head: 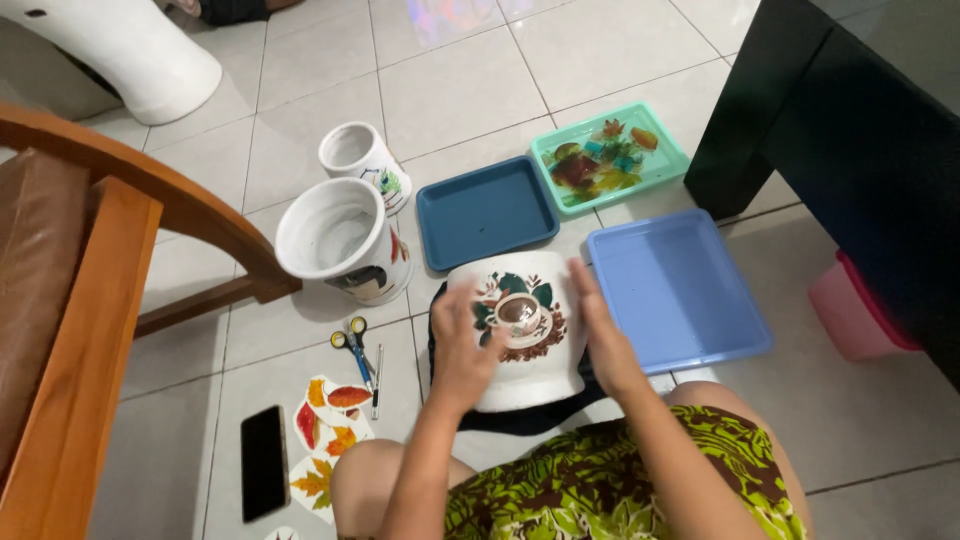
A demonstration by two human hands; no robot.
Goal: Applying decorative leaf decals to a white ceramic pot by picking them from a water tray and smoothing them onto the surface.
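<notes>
One white pot [520,335] lies on a dark cloth [520,418] between the knees, a cup picture already stuck on. The left hand [462,345] and right hand [603,335], both open, press its sides. Leaf cutouts [328,430] wait unused.

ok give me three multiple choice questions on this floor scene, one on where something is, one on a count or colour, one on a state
1. Where do the scissors lie?
A. inside the dark blue tray
B. on the floor tiles just left of the pot between the hands
C. on the wooden chair

2. How many trays are on the floor?
A. one
B. two
C. three

3. How is the pot between the hands placed?
A. lying on its side on a dark cloth
B. standing upright
C. stacked in another pot

Answers:
1 B, they lie on the tiles by the left hand.
2 C, dark blue tray, green tray, light blue tray.
3 A, its picture side faces up between the left hand and right hand, over the dark cloth.
</notes>
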